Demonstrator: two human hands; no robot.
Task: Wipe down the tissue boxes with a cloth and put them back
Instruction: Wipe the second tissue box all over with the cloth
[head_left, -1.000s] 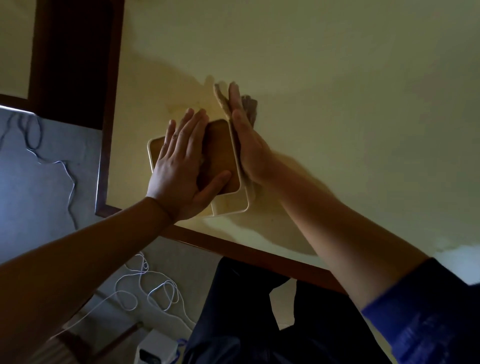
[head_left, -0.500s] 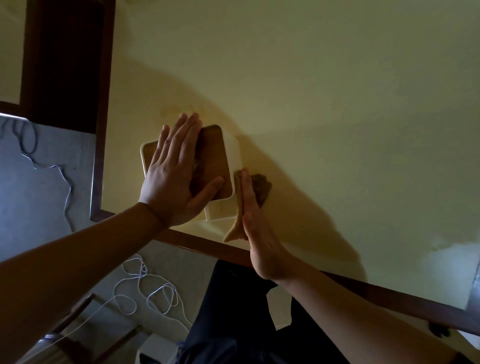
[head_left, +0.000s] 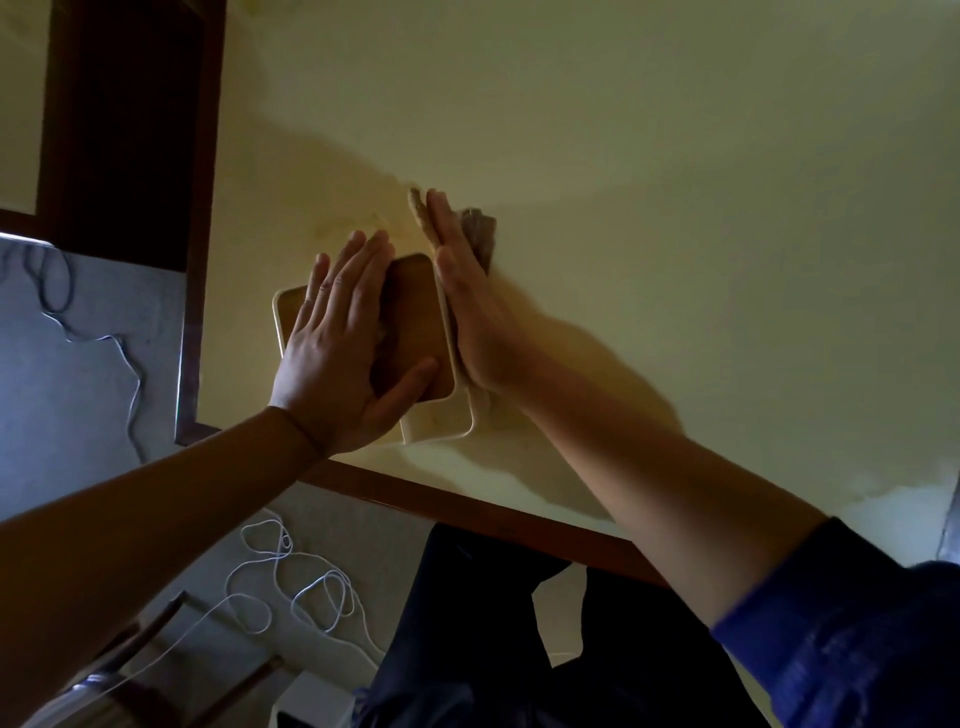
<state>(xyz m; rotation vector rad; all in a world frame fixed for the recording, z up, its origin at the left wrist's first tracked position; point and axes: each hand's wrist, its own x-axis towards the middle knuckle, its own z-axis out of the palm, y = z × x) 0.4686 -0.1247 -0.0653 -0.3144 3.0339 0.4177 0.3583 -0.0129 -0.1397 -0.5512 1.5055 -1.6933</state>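
Our left hand (head_left: 337, 358) lies flat on top of the tissue box (head_left: 415, 332), fingers straight and spread a little, thumb stretched out across the brown wooden lid. We see the box standing on a pale yellow table (head_left: 675, 208), near the table's dark wooden edge and close to its left corner; the box is cream with rounded corners. Our right hand (head_left: 467, 306) is turned on its edge against the right side of the box, fingers straight and together, pressing a tan cloth (head_left: 418, 210) to that side. A bit of the cloth pokes out beyond the fingertips. This hand is slightly blurred. Below the table, white cable (head_left: 291, 582) lies in loops on the grey floor (head_left: 78, 389).
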